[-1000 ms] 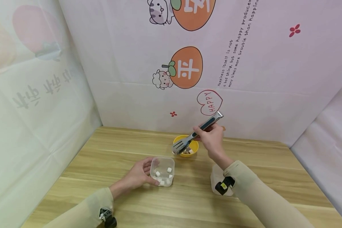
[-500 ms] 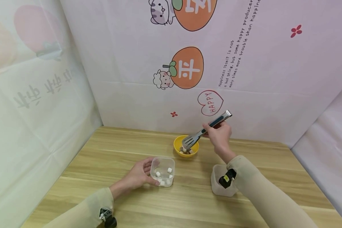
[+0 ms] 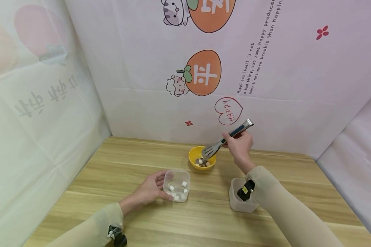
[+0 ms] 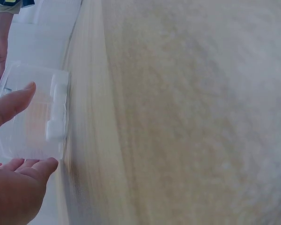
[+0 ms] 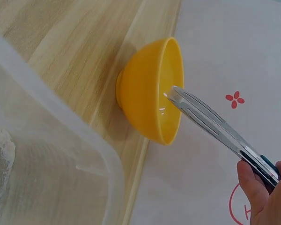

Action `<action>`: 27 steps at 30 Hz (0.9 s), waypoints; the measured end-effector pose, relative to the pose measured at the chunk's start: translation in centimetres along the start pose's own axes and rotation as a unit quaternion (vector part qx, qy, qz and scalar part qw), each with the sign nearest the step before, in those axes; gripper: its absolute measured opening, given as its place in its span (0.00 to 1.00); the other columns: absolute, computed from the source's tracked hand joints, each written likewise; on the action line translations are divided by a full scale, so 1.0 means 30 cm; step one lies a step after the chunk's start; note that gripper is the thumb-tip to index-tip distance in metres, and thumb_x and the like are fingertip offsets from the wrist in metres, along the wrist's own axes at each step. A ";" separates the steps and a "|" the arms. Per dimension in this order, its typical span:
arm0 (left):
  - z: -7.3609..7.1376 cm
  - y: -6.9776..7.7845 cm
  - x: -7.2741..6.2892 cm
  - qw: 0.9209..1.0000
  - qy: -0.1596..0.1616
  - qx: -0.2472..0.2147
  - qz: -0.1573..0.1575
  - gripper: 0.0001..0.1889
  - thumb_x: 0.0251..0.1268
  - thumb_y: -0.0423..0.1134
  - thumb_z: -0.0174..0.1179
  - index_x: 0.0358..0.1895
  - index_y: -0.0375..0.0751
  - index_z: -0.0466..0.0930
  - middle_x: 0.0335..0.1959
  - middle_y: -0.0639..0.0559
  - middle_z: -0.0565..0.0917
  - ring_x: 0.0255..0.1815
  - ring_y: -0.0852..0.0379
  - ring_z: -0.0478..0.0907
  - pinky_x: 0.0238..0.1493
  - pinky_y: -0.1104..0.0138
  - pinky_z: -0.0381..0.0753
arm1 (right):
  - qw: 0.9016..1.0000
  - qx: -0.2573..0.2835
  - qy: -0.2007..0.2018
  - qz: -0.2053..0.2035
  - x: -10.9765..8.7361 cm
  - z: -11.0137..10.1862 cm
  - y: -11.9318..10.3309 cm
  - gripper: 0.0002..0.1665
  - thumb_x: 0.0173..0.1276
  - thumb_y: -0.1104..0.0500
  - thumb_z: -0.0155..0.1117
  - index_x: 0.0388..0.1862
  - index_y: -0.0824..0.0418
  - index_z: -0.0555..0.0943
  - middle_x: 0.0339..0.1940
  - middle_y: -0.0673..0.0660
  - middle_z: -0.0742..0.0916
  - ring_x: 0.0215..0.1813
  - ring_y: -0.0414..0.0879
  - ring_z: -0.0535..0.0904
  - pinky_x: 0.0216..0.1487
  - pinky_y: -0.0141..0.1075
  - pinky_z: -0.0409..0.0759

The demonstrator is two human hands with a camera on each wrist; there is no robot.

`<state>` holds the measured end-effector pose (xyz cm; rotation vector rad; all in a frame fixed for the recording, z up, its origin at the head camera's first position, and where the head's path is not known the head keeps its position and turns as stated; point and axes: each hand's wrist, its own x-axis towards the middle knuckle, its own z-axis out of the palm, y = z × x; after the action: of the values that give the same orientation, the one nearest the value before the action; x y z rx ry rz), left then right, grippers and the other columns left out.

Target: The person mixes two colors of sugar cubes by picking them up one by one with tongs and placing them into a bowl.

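Note:
My left hand (image 3: 151,187) holds a clear square plastic container (image 3: 175,176) on the table, thumb along its near side and fingers at its far left side. Several white cubes (image 4: 55,130) lie on its floor, like small marshmallows. My right hand (image 3: 242,146) grips metal tongs (image 3: 212,149) with dark handle inlays. Their slotted tips hang at the mouth of a yellow bowl (image 5: 140,89), pointing down and left. Inside the bowl sit several white and brown pieces (image 3: 201,162). No piece shows between the tips in the head view.
A second translucent container (image 3: 242,206) stands to the right, beneath my right wrist, partly covered by the wrist camera. Behind the bowl rises a printed white cloth wall (image 3: 142,109) at the table's back edge. More cloth hangs at both sides.
The tongs have moved right, from in front of the bowl's left side to over its right part. A white piece now shows in the bowl below the tips. My left hand stays put.

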<state>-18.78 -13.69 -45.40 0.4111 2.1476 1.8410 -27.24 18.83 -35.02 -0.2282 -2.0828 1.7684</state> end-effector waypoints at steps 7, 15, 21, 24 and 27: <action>-0.003 -0.001 0.002 1.000 0.001 0.003 -0.002 0.54 0.43 0.23 0.82 0.77 0.26 0.62 0.74 0.32 0.72 0.75 0.33 0.69 0.73 0.56 0.74 | 1.000 -0.005 0.015 0.000 0.007 0.007 0.027 0.13 0.70 0.64 0.74 0.45 0.70 0.80 0.39 0.63 0.85 0.31 0.48 0.89 0.40 0.44 0.92; -0.001 0.003 0.001 1.000 -0.001 0.000 0.001 0.53 0.43 0.22 0.82 0.77 0.25 0.63 0.74 0.32 0.72 0.74 0.33 0.69 0.73 0.57 0.74 | 0.999 -0.011 0.025 -0.020 -0.005 -0.004 0.021 0.13 0.70 0.63 0.74 0.45 0.70 0.80 0.38 0.62 0.86 0.31 0.48 0.89 0.37 0.39 0.92; 0.001 0.006 -0.001 1.000 0.000 0.001 -0.003 0.53 0.43 0.22 0.82 0.76 0.25 0.63 0.73 0.32 0.73 0.74 0.33 0.70 0.73 0.56 0.74 | 0.998 -0.015 0.009 -0.065 -0.047 -0.013 -0.020 0.12 0.69 0.63 0.74 0.43 0.71 0.81 0.36 0.63 0.87 0.33 0.55 0.89 0.34 0.36 0.92; 0.001 0.006 0.000 1.000 0.001 -0.001 -0.005 0.53 0.43 0.22 0.82 0.77 0.26 0.63 0.74 0.33 0.73 0.74 0.34 0.70 0.73 0.56 0.74 | 0.996 -0.010 -0.013 -0.089 -0.084 -0.011 -0.051 0.11 0.69 0.65 0.75 0.42 0.71 0.82 0.34 0.64 0.87 0.32 0.55 0.90 0.33 0.35 0.92; 0.000 0.005 0.000 1.000 0.000 0.000 -0.001 0.53 0.43 0.22 0.82 0.77 0.25 0.62 0.73 0.32 0.72 0.74 0.34 0.70 0.73 0.56 0.74 | 0.992 -0.001 -0.040 -0.116 -0.131 -0.004 -0.082 0.10 0.68 0.66 0.75 0.41 0.72 0.82 0.33 0.65 0.87 0.31 0.52 0.89 0.34 0.38 0.92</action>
<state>-18.79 -13.67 -45.24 0.4086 2.1470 1.8409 -23.30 17.01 -33.35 0.0834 -2.0715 1.6595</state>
